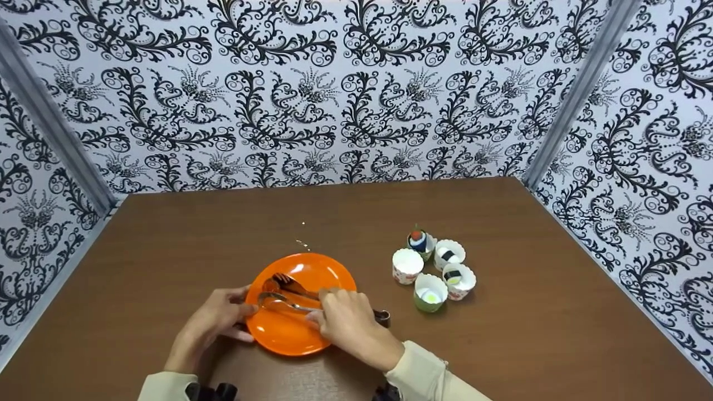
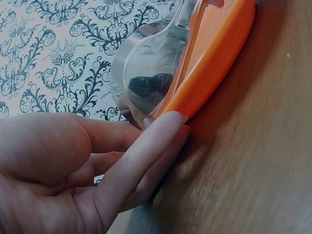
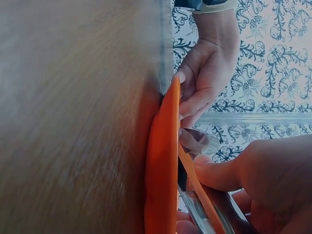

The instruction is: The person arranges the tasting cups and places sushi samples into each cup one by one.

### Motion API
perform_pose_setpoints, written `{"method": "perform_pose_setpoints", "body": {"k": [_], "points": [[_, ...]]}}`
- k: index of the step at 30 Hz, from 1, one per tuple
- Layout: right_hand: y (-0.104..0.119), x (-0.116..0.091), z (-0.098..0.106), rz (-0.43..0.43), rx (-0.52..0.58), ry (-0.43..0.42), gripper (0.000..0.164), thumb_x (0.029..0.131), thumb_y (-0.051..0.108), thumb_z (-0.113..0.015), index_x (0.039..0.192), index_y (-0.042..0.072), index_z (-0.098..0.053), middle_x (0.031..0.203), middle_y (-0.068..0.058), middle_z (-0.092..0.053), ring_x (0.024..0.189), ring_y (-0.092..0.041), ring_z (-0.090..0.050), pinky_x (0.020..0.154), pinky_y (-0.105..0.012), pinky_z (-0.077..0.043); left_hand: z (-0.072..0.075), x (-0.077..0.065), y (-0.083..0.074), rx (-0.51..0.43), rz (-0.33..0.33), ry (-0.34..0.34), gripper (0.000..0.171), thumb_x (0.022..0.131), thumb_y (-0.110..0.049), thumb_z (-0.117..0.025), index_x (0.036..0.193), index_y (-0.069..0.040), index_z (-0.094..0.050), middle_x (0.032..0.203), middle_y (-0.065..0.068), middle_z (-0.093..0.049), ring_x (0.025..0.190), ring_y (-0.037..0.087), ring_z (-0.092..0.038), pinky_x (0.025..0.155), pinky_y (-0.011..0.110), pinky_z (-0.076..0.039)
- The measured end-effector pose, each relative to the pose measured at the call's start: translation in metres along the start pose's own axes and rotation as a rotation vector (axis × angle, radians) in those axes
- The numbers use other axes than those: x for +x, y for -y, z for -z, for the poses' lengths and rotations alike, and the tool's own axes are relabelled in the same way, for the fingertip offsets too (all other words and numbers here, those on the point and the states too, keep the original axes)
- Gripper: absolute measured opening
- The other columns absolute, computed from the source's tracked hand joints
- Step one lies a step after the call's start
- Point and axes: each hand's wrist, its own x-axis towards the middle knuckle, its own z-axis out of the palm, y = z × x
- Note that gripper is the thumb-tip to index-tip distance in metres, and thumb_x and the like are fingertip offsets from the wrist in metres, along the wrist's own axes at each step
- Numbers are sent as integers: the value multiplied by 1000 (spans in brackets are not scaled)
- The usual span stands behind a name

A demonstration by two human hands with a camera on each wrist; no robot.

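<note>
Black-and-white swirly wallpaper panels box in a brown wood-grain table point(image 1: 501, 345) on three sides, with grey corner strips at about 10 and 2 o'clock.

Sitting near the front edge, around 6 o'clock, is an orange plate point(image 1: 289, 334). A fork point(image 1: 289, 284) and a shiny spoon point(image 1: 278, 301) lie on it, heads pointing toward 10 o'clock. The left hand point(image 1: 214, 320) has its fingers laid fairly straight against the plate's left rim, thumb up by the spoon bowl; the left wrist view shows fingertips pressed under the rim point(image 2: 195, 92), not curled round it. The right hand point(image 1: 348, 323) is curled over the handles at the plate's right side, pinching what looks like the spoon handle, though I can't tell whether it has the fork too.

Room-wise, the whole back half of the table toward 12 o'clock is bare wood, same for the far left and the right side out to the wall.

At about 2 o'clock from the plate there's a huddle of five little paper cupcake cups point(image 1: 431, 264), touching or nearly so, some holding small toy bits. They're well apart from the hands. A couple of tiny pale specks point(image 1: 302, 243) lie just behind the plate.

No readable writing anywhere.
</note>
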Motion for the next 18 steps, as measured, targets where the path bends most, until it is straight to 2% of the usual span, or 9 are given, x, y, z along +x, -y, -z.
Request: {"method": "perform_pose_setpoints", "body": {"k": [8, 18], "points": [[0, 2, 0, -15, 44, 23, 28, 88, 38, -75, 81, 12, -68, 70, -1, -65, 60, -19, -64, 45, -32, -47, 1, 1, 0, -3, 6, 0, 60, 97, -1, -58, 152, 6, -35, 126, 35, -61, 78, 23, -70, 61, 38, -65], [-1, 3, 1, -24, 54, 27, 29, 88, 39, -75, 78, 13, -66, 65, 1, -59, 54, -16, -58, 44, -30, -45, 2, 2, -2, -6, 24, 8, 61, 97, -3, -58, 152, 6, -34, 123, 32, -64, 82, 23, -71, 63, 38, -65]]}}
